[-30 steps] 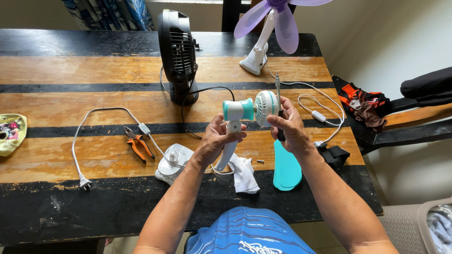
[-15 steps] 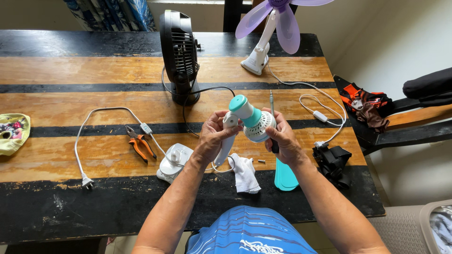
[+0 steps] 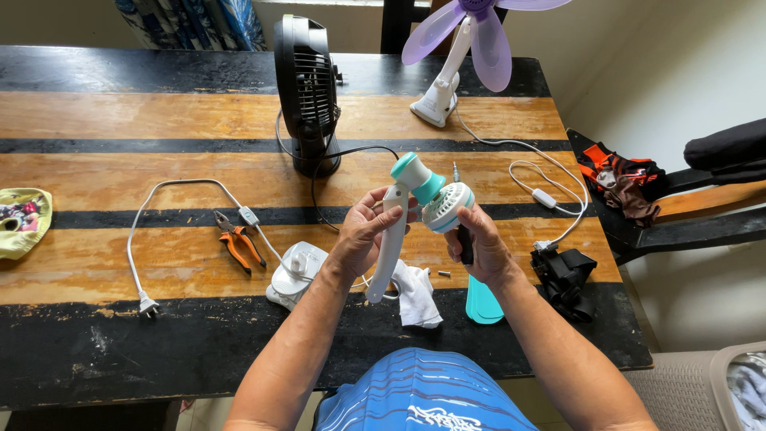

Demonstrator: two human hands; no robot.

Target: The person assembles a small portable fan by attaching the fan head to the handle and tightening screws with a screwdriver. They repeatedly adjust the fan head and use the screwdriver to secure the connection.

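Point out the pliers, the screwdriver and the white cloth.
pliers (image 3: pixel 237 243), head view, on the orange handles lying on the table.
screwdriver (image 3: pixel 464 243), head view, on its black handle inside the right hand's grip.
white cloth (image 3: pixel 416 294), head view, on the middle of the crumpled fabric.

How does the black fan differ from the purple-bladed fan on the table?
The black fan has a dark grille enclosing its blades; the purple-bladed fan has bare blades with no guard. The black fan has a squat dark body; the purple-bladed fan rises on a slim white stem from a white base. The black fan's cord is black, the purple-bladed fan's white. Both stand upright at the far side of the table, away from both hands.
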